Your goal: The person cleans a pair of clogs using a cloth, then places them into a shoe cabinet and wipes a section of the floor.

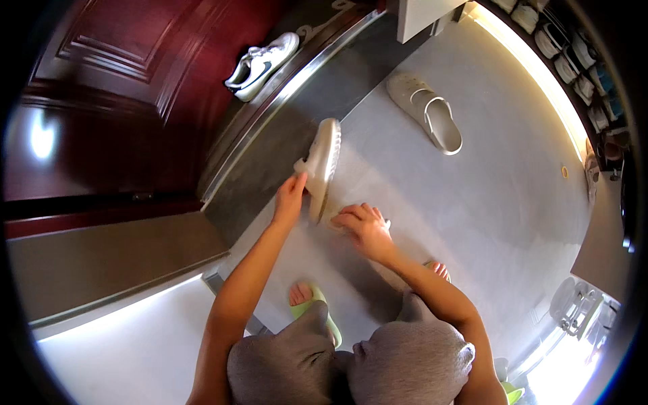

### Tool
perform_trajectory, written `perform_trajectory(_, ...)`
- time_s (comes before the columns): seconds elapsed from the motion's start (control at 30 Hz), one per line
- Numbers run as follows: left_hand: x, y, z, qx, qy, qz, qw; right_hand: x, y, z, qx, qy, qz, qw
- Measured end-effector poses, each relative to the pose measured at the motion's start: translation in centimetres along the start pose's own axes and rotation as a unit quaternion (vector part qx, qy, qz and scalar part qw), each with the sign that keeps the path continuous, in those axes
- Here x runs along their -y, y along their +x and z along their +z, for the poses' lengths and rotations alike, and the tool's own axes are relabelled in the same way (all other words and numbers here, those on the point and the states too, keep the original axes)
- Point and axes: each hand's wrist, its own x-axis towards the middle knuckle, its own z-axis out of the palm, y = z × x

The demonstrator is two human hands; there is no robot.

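My left hand grips a pale beige clog by its open heel end. The clog is tipped on its side, its ribbed sole edge turned to the right. Just right of its lower end is my right hand, fingers curled around something small and light; only a tan edge and a whitish bit show, so its kind is unclear. A matching beige clog lies on the grey floor, farther away to the right.
A white sneaker rests on the door sill beside a dark red door. Shelves of shoes line the far right. My feet in green slippers are on the floor below my hands. Clear plastic items stand at the lower right.
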Motion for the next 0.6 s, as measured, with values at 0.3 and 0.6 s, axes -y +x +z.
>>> perform_trajectory(0.3,-5.7,-2.2,1.5,0.208,0.721,0.420,0.511,-3.6,-0.2,-4.7,-0.052,0.711,0.261,0.651)
perform_trajectory(0.6,-6.4,-2.8,3.4,0.128,0.656,0.513,0.538,-6.1,-2.5,-6.5,-0.121,0.802,0.199,0.550)
